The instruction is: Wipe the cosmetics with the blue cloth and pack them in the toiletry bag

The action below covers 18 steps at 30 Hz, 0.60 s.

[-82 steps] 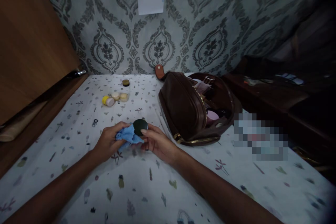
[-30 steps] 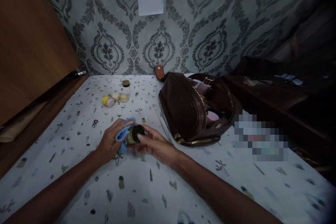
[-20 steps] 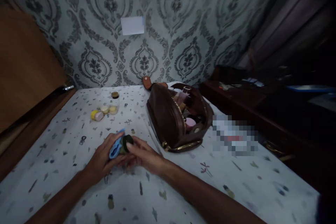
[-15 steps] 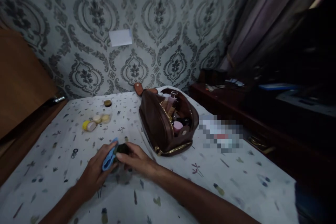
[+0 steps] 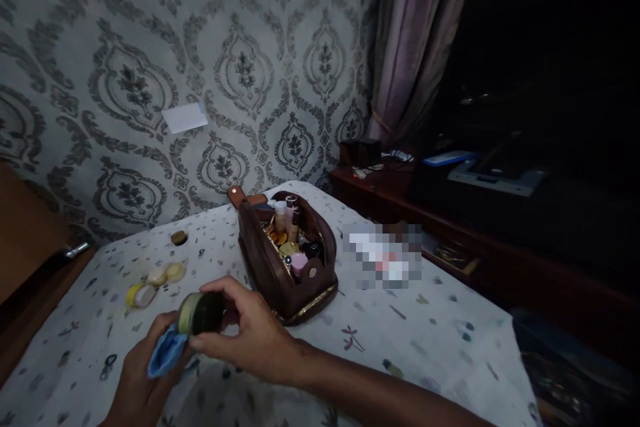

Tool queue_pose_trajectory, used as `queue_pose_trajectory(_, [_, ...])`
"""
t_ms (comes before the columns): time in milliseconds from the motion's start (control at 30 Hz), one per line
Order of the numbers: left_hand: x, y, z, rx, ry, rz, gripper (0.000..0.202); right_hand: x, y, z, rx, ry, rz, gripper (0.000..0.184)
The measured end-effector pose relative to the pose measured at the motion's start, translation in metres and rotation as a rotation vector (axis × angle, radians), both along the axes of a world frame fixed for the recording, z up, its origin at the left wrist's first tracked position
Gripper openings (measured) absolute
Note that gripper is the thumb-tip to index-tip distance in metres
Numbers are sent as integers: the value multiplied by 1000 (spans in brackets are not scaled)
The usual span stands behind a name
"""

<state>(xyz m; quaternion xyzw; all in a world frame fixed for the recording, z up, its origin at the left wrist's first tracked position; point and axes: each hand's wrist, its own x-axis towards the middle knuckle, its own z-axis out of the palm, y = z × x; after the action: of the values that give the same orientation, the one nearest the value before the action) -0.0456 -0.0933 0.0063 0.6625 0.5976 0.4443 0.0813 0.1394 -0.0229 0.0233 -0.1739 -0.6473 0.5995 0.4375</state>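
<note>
A round jar with a dark lid (image 5: 207,313) and a pale greenish body is gripped by my right hand (image 5: 250,330), thumb below and fingers above. My left hand (image 5: 150,353) is closed on a crumpled blue cloth (image 5: 167,351), which is close against the jar's left side. Whether the left fingers also touch the jar is hard to see. Just beyond my right hand stands an open brown bag (image 5: 267,273) with gold zips. Inside it are several bottles and a pink round container (image 5: 299,263).
To the left lie a yellow-and-white container (image 5: 141,295), two pale yellow round items (image 5: 166,274) and a small brown-topped jar (image 5: 179,237). A blurred-out object (image 5: 385,257) is right of the bag. A dark red cabinet (image 5: 370,190) borders the table's right side.
The view has swung to the right. My right hand now holds the jar up and turned, so its pale body shows beside the dark lid. The blue cloth sits lower, left of the jar.
</note>
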Motion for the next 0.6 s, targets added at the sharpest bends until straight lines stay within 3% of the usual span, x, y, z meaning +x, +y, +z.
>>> queue_pose_trajectory(167, [16,20,15,88,50,-132,19,38,6,26,345,-39,-147,45])
queue_pose_trajectory(367, [48,49,32,256,207,-271,12,70,21,32,464,-70,-255,49])
queue_pose_trajectory(433, [55,62,43,256,280,-351,12,80,23,34,418,-67,-272,51])
queue_pose_trajectory(600, [77,98,80,167,458,-475,9,105,37,43,54,103,-259,42])
